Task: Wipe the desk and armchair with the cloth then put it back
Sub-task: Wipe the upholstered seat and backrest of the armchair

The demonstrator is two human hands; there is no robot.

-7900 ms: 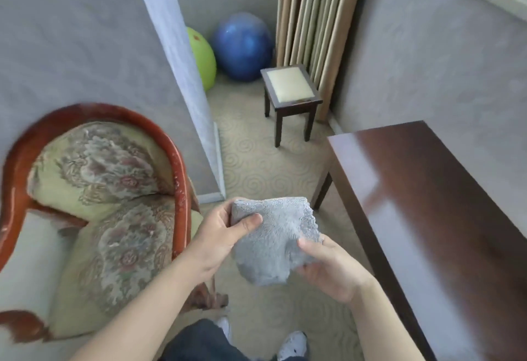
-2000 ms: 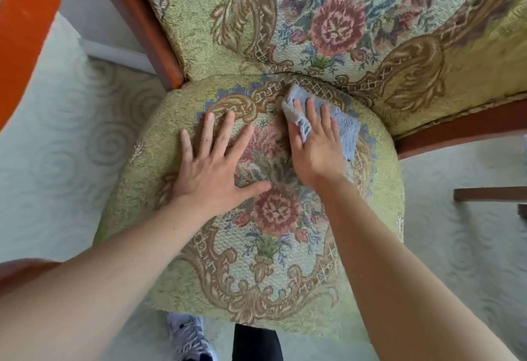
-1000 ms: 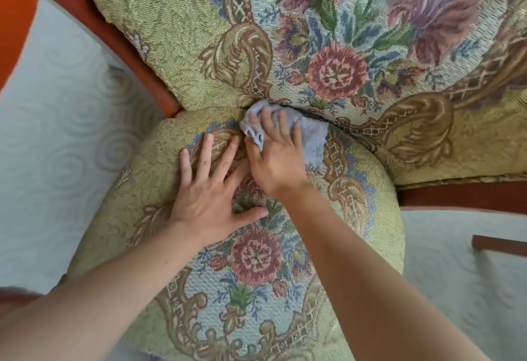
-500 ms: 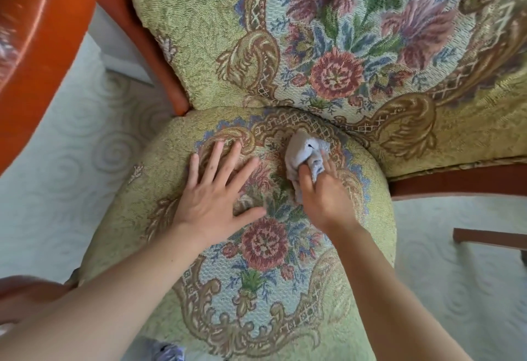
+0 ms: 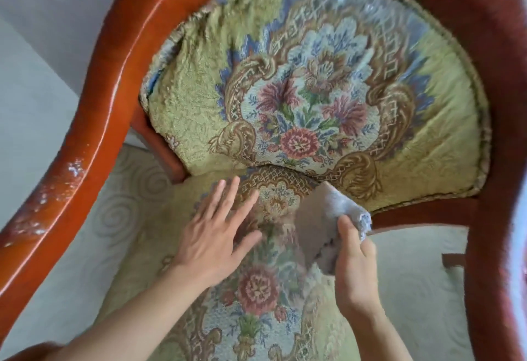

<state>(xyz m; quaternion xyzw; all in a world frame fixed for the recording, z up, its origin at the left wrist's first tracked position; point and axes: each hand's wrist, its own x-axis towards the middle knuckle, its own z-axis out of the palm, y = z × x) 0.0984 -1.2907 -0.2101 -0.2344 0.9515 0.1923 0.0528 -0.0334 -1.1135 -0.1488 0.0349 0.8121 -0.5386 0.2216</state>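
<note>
Cloth (image 5: 322,226) upright, pinched by right hand (image 5: 355,272)

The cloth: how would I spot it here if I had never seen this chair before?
Start at the armchair's curved red-brown wooden frame and drop to the flowered seat cushion below the backrest. Two hands are there; the left hand lies flat, while the right hand grips the cloth. It is the only plain thing among the patterns: pale grey-blue, fuzzy and crumpled.
</note>
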